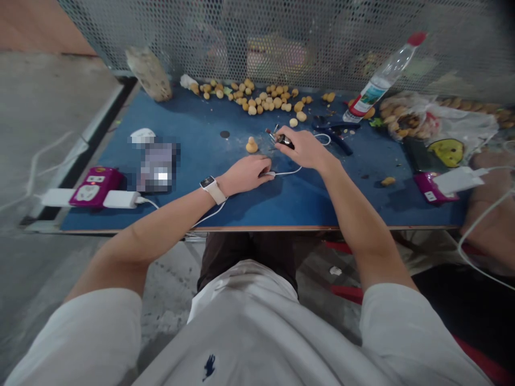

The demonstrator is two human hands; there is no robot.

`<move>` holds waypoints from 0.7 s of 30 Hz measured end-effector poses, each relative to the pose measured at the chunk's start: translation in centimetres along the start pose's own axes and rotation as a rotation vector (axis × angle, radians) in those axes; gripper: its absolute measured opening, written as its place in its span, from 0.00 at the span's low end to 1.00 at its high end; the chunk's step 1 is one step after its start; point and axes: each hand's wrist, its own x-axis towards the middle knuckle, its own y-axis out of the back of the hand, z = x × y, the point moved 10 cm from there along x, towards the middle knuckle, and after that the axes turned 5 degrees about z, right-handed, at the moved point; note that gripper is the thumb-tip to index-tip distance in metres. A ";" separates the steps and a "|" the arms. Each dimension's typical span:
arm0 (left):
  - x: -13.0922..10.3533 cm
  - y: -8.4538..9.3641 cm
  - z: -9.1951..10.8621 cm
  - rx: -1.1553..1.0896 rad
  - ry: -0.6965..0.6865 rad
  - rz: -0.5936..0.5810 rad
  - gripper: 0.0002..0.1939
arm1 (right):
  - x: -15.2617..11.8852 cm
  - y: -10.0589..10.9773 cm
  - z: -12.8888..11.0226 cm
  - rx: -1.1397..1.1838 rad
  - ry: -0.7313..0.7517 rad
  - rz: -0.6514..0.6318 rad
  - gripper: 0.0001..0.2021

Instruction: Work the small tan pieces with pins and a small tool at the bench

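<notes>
My left hand [248,172] rests low over the blue table [306,198], its fingers closed around the end of a white cable [286,173]. Beyond it and to the right, my right hand [300,146] grips a small dark tool [285,141] with thin metal parts at its tip. Just past my left hand, a small gourd [251,145] stands upright on the table. Several more small gourds [263,102] lie in a row along the back.
Blue-handled pliers [336,136] and a bottle [376,86] stand or lie at the right. Purple power sockets [95,186] sit at the left, near a pixelated item [157,166]. A person's arm [491,209] shows at the far right.
</notes>
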 end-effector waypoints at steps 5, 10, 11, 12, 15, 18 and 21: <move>0.0 0.6 -0.1 -0.036 0.010 0.020 0.11 | -0.3 0.4 -0.9 0.012 0.021 -0.009 0.25; -0.1 4.0 -2.8 -0.032 0.119 0.290 0.12 | -0.3 0.5 -1.4 0.022 0.077 0.008 0.35; -0.1 4.7 -3.1 -0.049 0.107 0.355 0.11 | -0.3 0.4 -1.8 0.038 0.121 0.009 0.37; 0.0 5.1 -3.2 -0.071 0.078 0.397 0.11 | -0.3 0.3 -2.2 0.058 0.171 0.009 0.38; 0.2 5.5 -3.3 -0.116 -0.006 0.430 0.09 | -0.4 0.1 -3.1 0.093 0.283 0.009 0.38; 0.2 6.1 -3.9 -0.114 0.009 0.470 0.09 | -0.3 0.4 -2.6 0.078 0.274 0.034 0.32; -0.1 6.7 -4.6 -0.138 0.044 0.503 0.09 | -0.2 1.0 -1.7 0.065 0.222 0.074 0.28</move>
